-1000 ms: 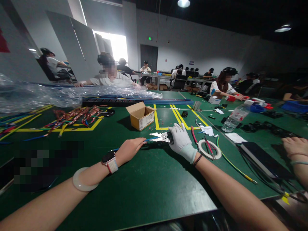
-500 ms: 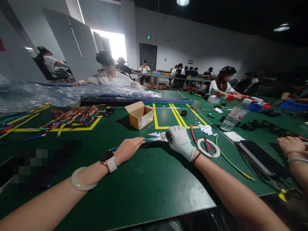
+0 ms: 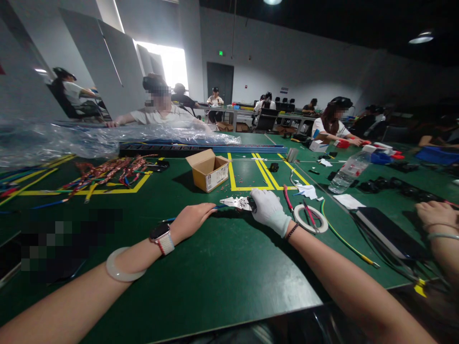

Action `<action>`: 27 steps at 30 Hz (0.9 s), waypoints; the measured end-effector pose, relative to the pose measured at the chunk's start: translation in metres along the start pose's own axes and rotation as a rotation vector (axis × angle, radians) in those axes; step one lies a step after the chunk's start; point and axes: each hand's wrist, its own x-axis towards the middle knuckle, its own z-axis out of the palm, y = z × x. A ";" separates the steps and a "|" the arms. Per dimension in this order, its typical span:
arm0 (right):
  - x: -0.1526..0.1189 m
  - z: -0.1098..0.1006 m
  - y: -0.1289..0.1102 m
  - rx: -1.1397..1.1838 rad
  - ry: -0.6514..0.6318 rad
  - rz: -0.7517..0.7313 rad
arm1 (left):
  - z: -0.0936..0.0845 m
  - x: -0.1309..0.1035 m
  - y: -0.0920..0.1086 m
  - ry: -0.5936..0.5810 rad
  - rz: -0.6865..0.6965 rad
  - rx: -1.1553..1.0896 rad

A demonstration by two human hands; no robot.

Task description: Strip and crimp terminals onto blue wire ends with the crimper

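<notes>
My bare left hand (image 3: 195, 218), with a watch at the wrist, is closed on a thin blue wire (image 3: 218, 207) above the green table (image 3: 222, 282). The wire's end reaches the jaws of silver wire-stripping pliers (image 3: 236, 203). In a white glove, my right hand (image 3: 269, 210) is closed round the dark handles of those pliers. Both hands are near the middle of the table, with a short gap between them. An open cardboard box (image 3: 211, 174) stands just beyond the pliers. Whether the jaws press on the wire is too small to tell.
Stripped copper wires (image 3: 107, 174) lie at the left, below plastic film (image 3: 57, 138). Right of my glove are a white tape roll (image 3: 322, 224), a green-yellow cable (image 3: 344, 243) and a bottle (image 3: 349, 172). Another person's hand (image 3: 435, 215) rests at the right edge.
The plier jaws look closer together than before, and less of the blue wire shows across them. Both my hands have stayed almost in place.
</notes>
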 end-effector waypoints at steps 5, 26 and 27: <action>0.003 0.000 0.005 -0.024 0.054 -0.032 | -0.002 0.001 0.003 0.021 -0.009 -0.012; 0.005 0.000 0.000 -0.216 -0.130 0.087 | -0.003 0.003 0.011 -0.005 -0.102 -0.137; 0.005 0.002 -0.001 -0.219 -0.132 0.090 | -0.004 0.003 0.013 -0.001 -0.119 -0.163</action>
